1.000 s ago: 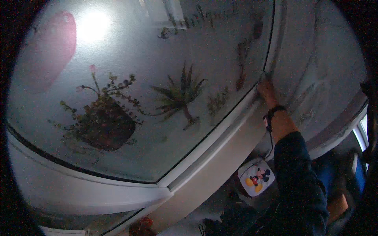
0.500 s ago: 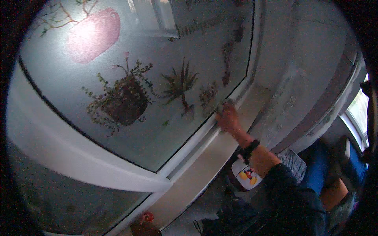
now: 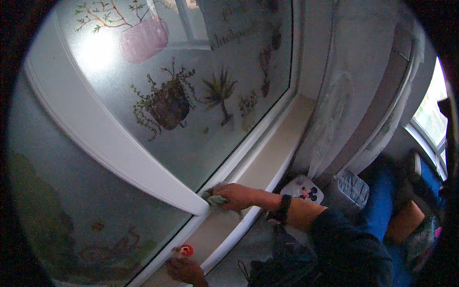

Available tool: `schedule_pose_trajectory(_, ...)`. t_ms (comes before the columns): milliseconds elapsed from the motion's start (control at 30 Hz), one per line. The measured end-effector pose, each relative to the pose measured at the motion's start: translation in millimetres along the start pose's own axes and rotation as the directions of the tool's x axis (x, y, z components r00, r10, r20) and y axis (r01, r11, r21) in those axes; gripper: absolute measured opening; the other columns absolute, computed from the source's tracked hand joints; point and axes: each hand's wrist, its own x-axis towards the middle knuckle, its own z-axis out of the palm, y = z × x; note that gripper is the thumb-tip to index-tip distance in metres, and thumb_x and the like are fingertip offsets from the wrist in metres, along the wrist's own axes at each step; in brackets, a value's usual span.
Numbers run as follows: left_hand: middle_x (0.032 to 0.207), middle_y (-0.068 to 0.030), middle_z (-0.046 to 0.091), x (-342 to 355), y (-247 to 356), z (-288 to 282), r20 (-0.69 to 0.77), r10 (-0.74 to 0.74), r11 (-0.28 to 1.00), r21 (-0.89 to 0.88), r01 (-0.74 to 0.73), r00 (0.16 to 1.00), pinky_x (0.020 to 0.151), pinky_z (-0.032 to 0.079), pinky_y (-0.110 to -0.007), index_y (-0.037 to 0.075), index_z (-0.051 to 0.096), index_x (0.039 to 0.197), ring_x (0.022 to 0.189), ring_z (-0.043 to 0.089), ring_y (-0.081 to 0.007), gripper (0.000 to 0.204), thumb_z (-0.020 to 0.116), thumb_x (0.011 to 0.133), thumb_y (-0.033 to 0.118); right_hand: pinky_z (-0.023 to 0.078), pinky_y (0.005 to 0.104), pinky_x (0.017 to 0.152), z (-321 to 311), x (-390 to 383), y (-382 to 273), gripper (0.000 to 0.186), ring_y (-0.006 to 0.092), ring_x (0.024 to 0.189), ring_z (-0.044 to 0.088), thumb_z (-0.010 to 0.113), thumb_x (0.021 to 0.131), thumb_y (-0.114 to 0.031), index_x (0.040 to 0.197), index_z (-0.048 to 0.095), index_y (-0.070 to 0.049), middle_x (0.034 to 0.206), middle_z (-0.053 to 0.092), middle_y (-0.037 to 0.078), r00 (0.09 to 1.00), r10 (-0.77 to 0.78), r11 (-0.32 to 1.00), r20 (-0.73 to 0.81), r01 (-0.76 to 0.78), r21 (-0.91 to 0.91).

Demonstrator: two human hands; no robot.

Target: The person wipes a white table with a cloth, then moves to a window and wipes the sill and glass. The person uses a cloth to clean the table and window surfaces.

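Observation:
My right hand (image 3: 236, 197) is closed around a crumpled grey-green cloth (image 3: 215, 199). It presses the cloth against the bottom of the white window frame (image 3: 158, 177), at the corner where the upright meets the lower rail. My left hand (image 3: 185, 270) is low in the picture, by the sill, its fingers curled at an object with a round red top (image 3: 185, 250). The rest of that object is hidden, so its kind is unclear. Frosted glass (image 3: 153, 153) with plant pictures, among them a potted trailing plant (image 3: 169, 107), rises beyond my hands.
A beige sill (image 3: 270, 160) runs below the frame. To the right hang pale curtains (image 3: 337, 119). Beneath them stand a white container with a cartoon figure (image 3: 299, 191) and a bin with a grey liner (image 3: 353, 189). Legs in blue trousers (image 3: 377, 196) show at right.
My right hand with the cloth has slid along the lower frame toward the left and nearer, up to the upright. My left hand has come further into view. The view has shifted.

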Motion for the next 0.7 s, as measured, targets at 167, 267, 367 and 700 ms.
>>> schedule_pose_trajectory(167, 0.122, -0.0145, 0.06, -4, 5, -16, -0.256, 0.23, 0.962, 0.205, -0.18, 0.939, 0.105, 0.041, -0.06, 0.007, 0.058, 0.126, 0.121, 0.054, -0.0412, 0.03, 0.054, 0.101, 0.023, 0.055, 0.0436, 0.088, -102, -48, 98, 0.047, 0.0309, 0.103, 0.068, 0.074, 0.083, -0.03, 0.122, 0.065, -0.007, 0.113, 0.07, 0.017, 0.867, 0.433, 0.887, -0.245, -0.459, -0.056)
schedule_pose_trajectory(267, 0.124, -0.0136, 0.06, -2, 11, -21, -0.24, 0.259, 0.966, 0.087, -0.245, 0.936, 0.104, 0.042, -0.06, 0.013, 0.06, 0.126, 0.12, 0.056, -0.0406, 0.029, 0.058, 0.099, 0.021, 0.055, 0.0465, 0.091, -180, -72, 177, 0.047, 0.0344, 0.106, 0.067, 0.075, 0.082, -0.03, 0.121, 0.064, -0.007, 0.12, 0.068, 0.016, 0.605, 0.618, 0.663, -0.503, -0.745, -0.081)
schedule_pose_trajectory(367, 0.125, -0.0125, 0.061, -1, 13, -22, -0.242, 0.207, 0.978, 0.06, -0.198, 0.948, 0.104, 0.043, -0.057, 0.017, 0.061, 0.126, 0.118, 0.057, -0.0391, 0.028, 0.061, 0.098, 0.02, 0.052, 0.0489, 0.094, -214, -89, 229, 0.051, 0.0366, 0.106, 0.065, 0.076, 0.078, -0.035, 0.12, 0.064, -0.008, 0.116, 0.068, 0.016, 0.622, 0.304, 0.587, -0.722, -0.719, -0.372)
schedule_pose_trajectory(700, 0.114, -0.0153, 0.063, 6, 22, -30, -0.179, 0.034, 0.957, -0.278, -0.084, 0.983, 0.096, 0.045, -0.053, 0.009, 0.064, 0.109, 0.111, 0.058, -0.0369, 0.03, 0.046, 0.106, 0.034, 0.045, 0.0507, 0.102, -92, -69, 158, 0.053, 0.0358, 0.117, 0.059, 0.071, 0.078, -0.018, 0.129, 0.06, -0.009, 0.126, 0.063, 0.016, 0.879, 0.071, 0.799, -0.472, -0.333, -0.501)
